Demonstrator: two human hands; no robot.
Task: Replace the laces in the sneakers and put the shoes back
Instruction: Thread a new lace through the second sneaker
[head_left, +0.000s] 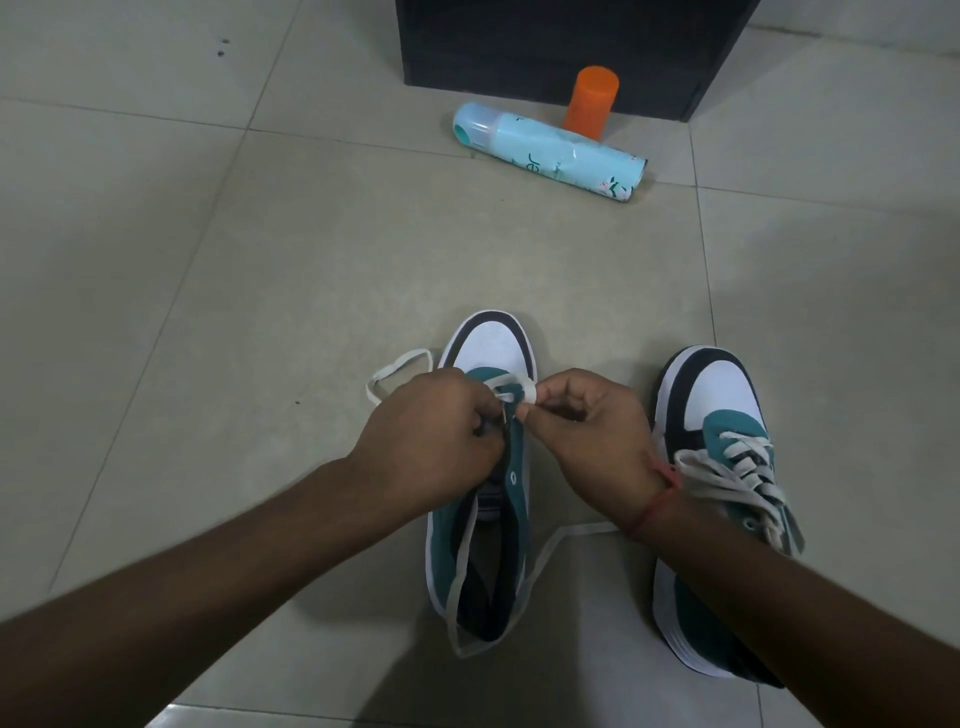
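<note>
Both hands over the part-laced sneaker (480, 525) on the floor (260, 270), toe pointing away. L hand (431, 441) curled on eyelet edge; R hand (587, 431) pinching the white lace (511, 388) near the toe. Lace ends trailing off both sides. Laced sneaker (722, 467) just to the right, partly under R forearm. Farther off: blue spray can (550, 150) lying down, orange bottle (592, 101) upright by dark cabinet (561, 47).
</note>
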